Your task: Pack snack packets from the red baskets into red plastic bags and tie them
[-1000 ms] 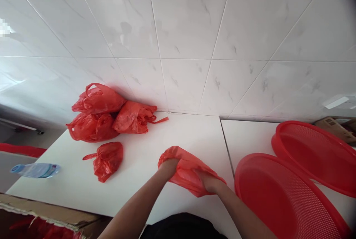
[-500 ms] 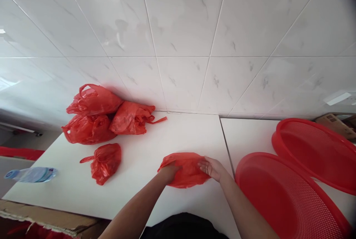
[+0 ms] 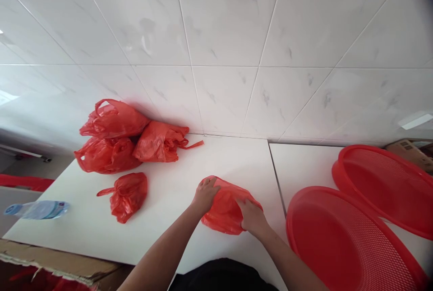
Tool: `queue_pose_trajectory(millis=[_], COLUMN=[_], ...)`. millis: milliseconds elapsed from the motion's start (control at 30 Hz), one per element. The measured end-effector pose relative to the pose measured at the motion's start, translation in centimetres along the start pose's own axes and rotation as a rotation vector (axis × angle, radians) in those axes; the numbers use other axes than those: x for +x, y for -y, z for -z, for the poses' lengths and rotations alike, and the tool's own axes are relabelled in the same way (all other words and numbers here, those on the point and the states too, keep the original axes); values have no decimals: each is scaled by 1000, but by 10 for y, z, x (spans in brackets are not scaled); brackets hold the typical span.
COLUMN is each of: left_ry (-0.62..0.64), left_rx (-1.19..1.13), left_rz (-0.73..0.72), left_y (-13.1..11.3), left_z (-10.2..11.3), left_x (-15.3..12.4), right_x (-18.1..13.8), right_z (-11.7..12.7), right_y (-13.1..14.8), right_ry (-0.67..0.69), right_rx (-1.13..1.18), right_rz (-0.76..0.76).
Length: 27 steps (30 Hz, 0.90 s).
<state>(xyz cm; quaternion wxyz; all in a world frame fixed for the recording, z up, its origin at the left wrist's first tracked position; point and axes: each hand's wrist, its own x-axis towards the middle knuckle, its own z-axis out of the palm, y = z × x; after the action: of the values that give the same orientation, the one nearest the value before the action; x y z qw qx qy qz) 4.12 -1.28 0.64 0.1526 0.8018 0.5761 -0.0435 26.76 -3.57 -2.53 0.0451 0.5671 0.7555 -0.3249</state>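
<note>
A red plastic bag (image 3: 227, 207) lies on the white table in front of me, between my two hands. My left hand (image 3: 205, 195) grips its upper left side, the fingers bent over the far edge. On the bag's right side, my right hand (image 3: 253, 215) holds on with the thumb on top, its other fingers partly hidden against the plastic. What is inside the bag cannot be seen. A small knotted red bag (image 3: 129, 195) sits to the left, apart from both hands.
Several filled red bags (image 3: 117, 119) are piled against the tiled wall (image 3: 223, 92). A water bottle (image 3: 37, 210) lies at the table's left end. Two red mesh baskets (image 3: 324, 237) stand on the right, beyond the seam. An open cardboard box (image 3: 61, 257) is below at left.
The bag has turned, its right side swinging nearer to me. My left hand has moved from its near left side to the far edge; my right hand has come down over its right side.
</note>
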Motion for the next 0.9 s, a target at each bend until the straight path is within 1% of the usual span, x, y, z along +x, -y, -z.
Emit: queue_pose_trajectory(millis=[100, 167, 233, 333, 433, 467, 533, 633, 667, 733, 800, 833, 900], left_ry=[57, 54, -4, -94, -121, -127, -153, -206, -200, -136, -66, -60, -106], left_rx=[29, 8, -31, -123, -182, -182, -167, -191, -238, -404, -592, -663, -738], left_rz=[50, 31, -2, -43, -95, -85, 8, 265, 348, 482, 537, 534, 508], left_y=[9, 11, 9, -2, -15, -19, -22, -19, -16, -10, -5, -3, -1], left_z=[-7, -6, -2, 3, -3, -7, -18, -32, -34, -34, -31, -29, -26], left_x=[0, -2, -6, -16, -32, -38, -48, -58, -59, -58, -54, -51, -45], right_x=[-4, -6, -7, -4, 4, 8, 16, 26, 29, 33, 34, 34, 29], right_z=[-14, -14, -9, 1, 3, 2, -3, -9, -10, -10, -7, -5, 0], right_y=[-10, -12, -9, 1, 7, 6, 1, -8, -10, -10, -5, 0, 11], right_ry=[58, 39, -62, -217, -292, -312, -331, -291, -272, -241, -228, -236, -278], right_rx=[-92, -78, -19, 149, 355, 414, 473, 421, 379, 287, 214, 196, 209], right_rz=[13, 13, 34, 74, 49, 35, 6, -51, -69, -88, -72, -49, 20])
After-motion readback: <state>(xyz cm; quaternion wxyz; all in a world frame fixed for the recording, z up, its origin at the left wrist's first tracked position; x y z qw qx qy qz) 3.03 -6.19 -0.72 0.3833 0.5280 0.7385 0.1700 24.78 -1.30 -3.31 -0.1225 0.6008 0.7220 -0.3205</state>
